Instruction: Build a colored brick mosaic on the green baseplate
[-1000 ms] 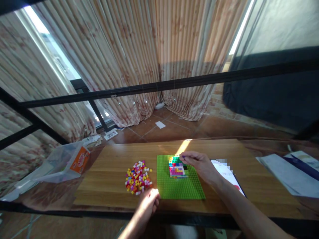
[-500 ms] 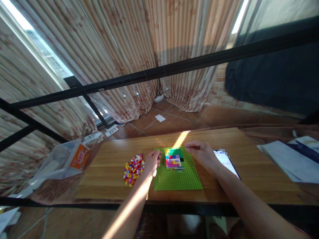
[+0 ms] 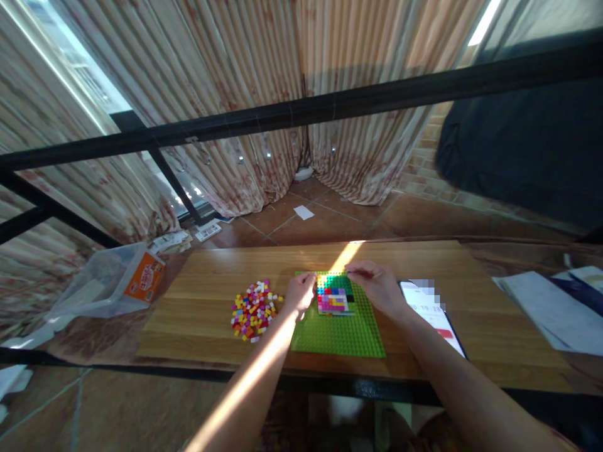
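A green studded baseplate (image 3: 336,342) lies on the wooden table. On its upper part stands a block of multicoloured bricks (image 3: 333,302), with pink, purple, yellow, red, blue and teal pieces and a black one at its right. My left hand (image 3: 300,295) is closed at the left edge of this build; whatever its fingertips may hold is hidden. At the plate's far right edge, my right hand (image 3: 374,285) has thumb and finger pinched together beside the teal bricks. Anything in that pinch is too small to name. Left of the plate lies a pile of loose small bricks (image 3: 254,312).
A phone (image 3: 436,320) with a lit screen lies right of my right forearm. Off the table's left side sits a clear plastic box (image 3: 101,282) with an orange label. Papers (image 3: 537,307) lie at the right. A black rail (image 3: 292,116) crosses beyond the table (image 3: 188,314).
My left hand has moved right and slightly up, closer to the brick build. My right hand stays pinched near the far right of the plate. The whole view has shifted slightly.
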A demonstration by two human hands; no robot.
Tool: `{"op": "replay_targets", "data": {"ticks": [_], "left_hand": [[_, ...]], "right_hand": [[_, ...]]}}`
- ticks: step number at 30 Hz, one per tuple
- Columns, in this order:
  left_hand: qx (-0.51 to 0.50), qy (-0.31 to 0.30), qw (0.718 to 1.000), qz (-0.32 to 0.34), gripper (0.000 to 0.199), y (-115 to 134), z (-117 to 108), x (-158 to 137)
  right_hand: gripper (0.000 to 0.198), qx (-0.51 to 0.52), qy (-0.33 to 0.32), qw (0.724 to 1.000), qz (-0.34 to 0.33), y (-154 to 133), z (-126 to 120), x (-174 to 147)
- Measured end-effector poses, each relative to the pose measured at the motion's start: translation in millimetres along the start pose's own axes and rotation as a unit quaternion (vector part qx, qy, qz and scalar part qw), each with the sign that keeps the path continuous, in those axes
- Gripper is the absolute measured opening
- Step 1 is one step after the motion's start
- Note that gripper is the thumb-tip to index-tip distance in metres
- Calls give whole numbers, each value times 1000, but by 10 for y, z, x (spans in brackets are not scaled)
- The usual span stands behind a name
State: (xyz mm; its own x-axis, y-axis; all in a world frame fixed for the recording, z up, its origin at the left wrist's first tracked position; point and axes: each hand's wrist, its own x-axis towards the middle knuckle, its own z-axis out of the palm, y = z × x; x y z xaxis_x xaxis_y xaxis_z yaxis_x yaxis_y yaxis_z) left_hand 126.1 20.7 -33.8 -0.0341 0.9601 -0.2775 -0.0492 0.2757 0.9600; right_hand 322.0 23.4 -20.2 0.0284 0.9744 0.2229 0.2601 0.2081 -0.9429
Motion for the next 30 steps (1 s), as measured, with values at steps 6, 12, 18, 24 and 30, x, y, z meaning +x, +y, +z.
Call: {"op": "replay_targets", "data": {"ticks": [6,12,18,24,30], "left_hand": [[7,4,1000,12,27,-27,-5,-10],[31,-9,999,39,27,-38,-15,-18],[54,-12,995,79,27,-108,-13,37],[55,-7,994,94,28,-93,-12,27],[34,-3,998,62,28,-68,-21,0]], "right_hand": [[18,-10,-3,1000,12,-12,83,-15],[18,2,-23,999,31,13,106,-14],[21,3,-40,998,53,23,70,15],[21,-15,-75,995,57,-18,35,75],[21,-47,-115,991,57,-64,27,118]]}}
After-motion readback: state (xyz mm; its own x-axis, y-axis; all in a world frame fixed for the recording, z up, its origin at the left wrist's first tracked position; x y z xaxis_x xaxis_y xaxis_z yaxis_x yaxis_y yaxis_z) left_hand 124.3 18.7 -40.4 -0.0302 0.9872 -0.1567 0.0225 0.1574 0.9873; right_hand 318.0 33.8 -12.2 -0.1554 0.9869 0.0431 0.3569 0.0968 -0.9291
